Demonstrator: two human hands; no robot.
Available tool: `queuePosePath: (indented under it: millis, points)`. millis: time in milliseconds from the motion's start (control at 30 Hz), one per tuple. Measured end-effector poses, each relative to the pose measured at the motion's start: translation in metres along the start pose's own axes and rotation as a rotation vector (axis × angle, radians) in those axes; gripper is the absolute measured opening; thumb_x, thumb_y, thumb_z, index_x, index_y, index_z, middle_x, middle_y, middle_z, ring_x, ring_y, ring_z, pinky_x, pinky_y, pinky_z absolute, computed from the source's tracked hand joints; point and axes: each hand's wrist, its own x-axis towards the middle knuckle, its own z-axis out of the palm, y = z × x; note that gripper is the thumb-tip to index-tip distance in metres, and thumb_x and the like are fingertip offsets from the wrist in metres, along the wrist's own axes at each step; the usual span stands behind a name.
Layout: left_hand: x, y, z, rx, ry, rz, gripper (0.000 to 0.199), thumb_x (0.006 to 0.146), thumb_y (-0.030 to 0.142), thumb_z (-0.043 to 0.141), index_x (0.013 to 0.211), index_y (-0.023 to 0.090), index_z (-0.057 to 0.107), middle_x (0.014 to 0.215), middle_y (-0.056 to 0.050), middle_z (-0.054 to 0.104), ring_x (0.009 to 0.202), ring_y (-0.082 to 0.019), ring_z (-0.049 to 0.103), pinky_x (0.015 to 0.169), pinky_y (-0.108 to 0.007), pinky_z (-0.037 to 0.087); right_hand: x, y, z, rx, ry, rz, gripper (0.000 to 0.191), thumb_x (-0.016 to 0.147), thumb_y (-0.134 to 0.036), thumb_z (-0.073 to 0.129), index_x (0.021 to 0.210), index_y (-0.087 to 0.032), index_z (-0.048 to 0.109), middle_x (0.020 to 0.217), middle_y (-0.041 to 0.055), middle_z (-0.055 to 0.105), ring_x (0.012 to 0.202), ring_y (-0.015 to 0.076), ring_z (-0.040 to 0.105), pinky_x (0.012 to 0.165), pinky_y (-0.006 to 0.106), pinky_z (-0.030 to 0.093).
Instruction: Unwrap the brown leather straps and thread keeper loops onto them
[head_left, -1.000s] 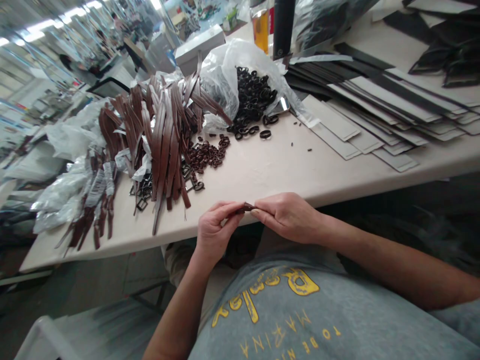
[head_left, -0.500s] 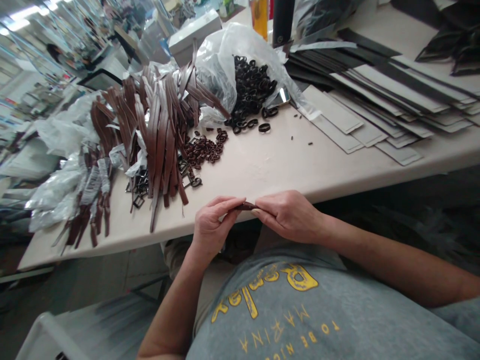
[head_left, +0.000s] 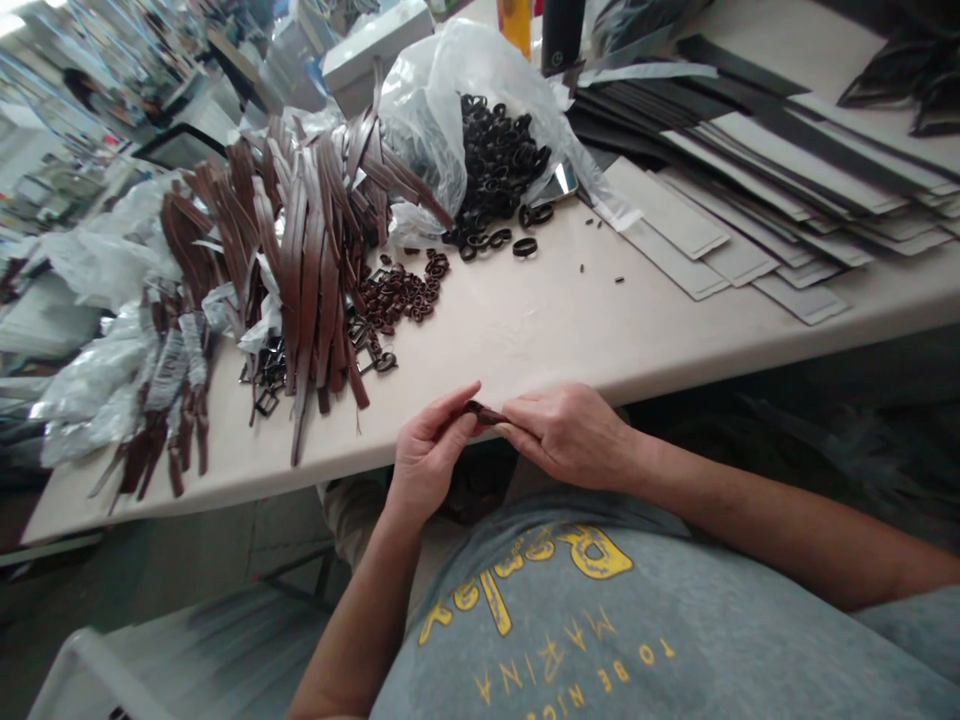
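Note:
Between my two hands, just off the table's front edge, is a short dark brown leather strap (head_left: 489,414). My left hand (head_left: 433,445) pinches its left end, the index finger raised a little. On the other end, the thumb and fingers of my right hand (head_left: 568,432) are closed. Most of the strap is hidden by my fingers. Ahead and to the left lie a bundle of long brown leather straps (head_left: 307,270), a pile of small brown loops (head_left: 405,293) and several dark metal buckles (head_left: 268,375).
Black loops (head_left: 499,165) spill from a clear plastic bag (head_left: 424,90) on the pale table (head_left: 517,335). Stacked black and grey strips (head_left: 712,230) cover its right side. Plastic-wrapped straps (head_left: 176,375) lie at the left end. A white box (head_left: 375,45) stands behind.
My left index finger has lifted off the strap, and the strap's left end shows more. The view has shifted slightly, so the table items sit a bit further left and higher.

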Motion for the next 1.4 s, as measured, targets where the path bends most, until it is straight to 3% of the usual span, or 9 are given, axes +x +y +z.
queuePosePath:
  millis: [100,200,400,667,933,1067,1233,1400]
  points:
    - [0.002,-0.005,-0.003,-0.097,0.006,-0.049,0.034,0.078,0.024,0.075,0.112,0.022,0.068,0.085,-0.001,0.073,0.073,-0.013,0.069,0.070,-0.022,0.056,0.000,0.003,-0.001,0.003,0.020,0.032,0.035,0.099,-0.033,0.037,0.076,-0.017,0.058,0.065,0.0030,0.060,0.059,0.0145,0.049,0.057,0.028,0.028]
    - [0.004,-0.008,-0.006,-0.125,0.000,-0.092,0.025,0.074,0.025,0.079,0.096,0.019,0.070,0.083,-0.003,0.074,0.069,-0.013,0.069,0.063,-0.021,0.055,0.002,0.004,-0.002,-0.027,0.013,0.043,0.036,0.099,-0.034,0.038,0.074,-0.018,0.057,0.065,0.0029,0.060,0.059,0.0146,0.049,0.057,0.028,0.028]
    - [0.005,-0.010,-0.008,-0.071,0.046,-0.134,0.028,0.069,0.031,0.082,0.094,0.019,0.077,0.080,-0.004,0.075,0.063,-0.013,0.067,0.063,-0.024,0.056,0.003,0.002,0.002,-0.044,-0.028,-0.007,0.031,0.100,-0.032,0.039,0.082,-0.017,0.059,0.072,0.0042,0.064,0.062,0.0154,0.053,0.059,0.029,0.029]
    - [0.005,-0.005,-0.005,-0.056,-0.136,-0.231,0.029,0.064,0.027,0.086,0.091,0.021,0.079,0.087,-0.005,0.076,0.072,-0.014,0.067,0.069,-0.023,0.054,0.001,0.002,0.006,0.090,-0.061,-0.068,0.033,0.101,-0.030,0.041,0.080,-0.014,0.062,0.072,0.0045,0.066,0.062,0.0153,0.054,0.058,0.027,0.031]
    - [-0.003,-0.010,-0.008,-0.123,-0.019,-0.176,0.023,0.066,0.030,0.083,0.087,0.021,0.079,0.072,-0.002,0.072,0.058,-0.010,0.058,0.058,-0.020,0.049,0.004,-0.002,0.002,0.193,-0.119,-0.030,0.027,0.101,-0.032,0.043,0.100,-0.015,0.064,0.089,0.0069,0.072,0.076,0.0185,0.063,0.066,0.028,0.038]
    - [-0.005,-0.008,-0.019,-0.114,0.026,-0.150,0.020,0.068,0.029,0.082,0.086,0.021,0.078,0.069,-0.001,0.070,0.056,-0.008,0.057,0.056,-0.019,0.046,-0.002,-0.002,-0.002,0.089,-0.177,0.040,0.028,0.100,-0.036,0.045,0.093,-0.015,0.063,0.082,0.0061,0.071,0.071,0.0194,0.062,0.062,0.028,0.035]
    - [-0.009,-0.010,-0.017,-0.108,0.001,-0.204,0.024,0.065,0.029,0.084,0.086,0.019,0.078,0.067,-0.001,0.070,0.055,-0.009,0.057,0.055,-0.019,0.046,-0.002,-0.007,-0.001,0.090,-0.237,0.037,0.028,0.100,-0.034,0.046,0.088,-0.015,0.064,0.079,0.0058,0.071,0.070,0.0196,0.064,0.060,0.028,0.036]
    - [-0.012,-0.011,-0.010,-0.134,-0.024,-0.202,0.024,0.063,0.028,0.085,0.084,0.019,0.078,0.075,-0.002,0.073,0.061,-0.011,0.061,0.058,-0.020,0.048,0.002,-0.011,0.002,0.214,-0.176,-0.005,0.025,0.101,-0.033,0.044,0.105,-0.016,0.062,0.095,0.0071,0.073,0.081,0.0193,0.066,0.067,0.027,0.040]
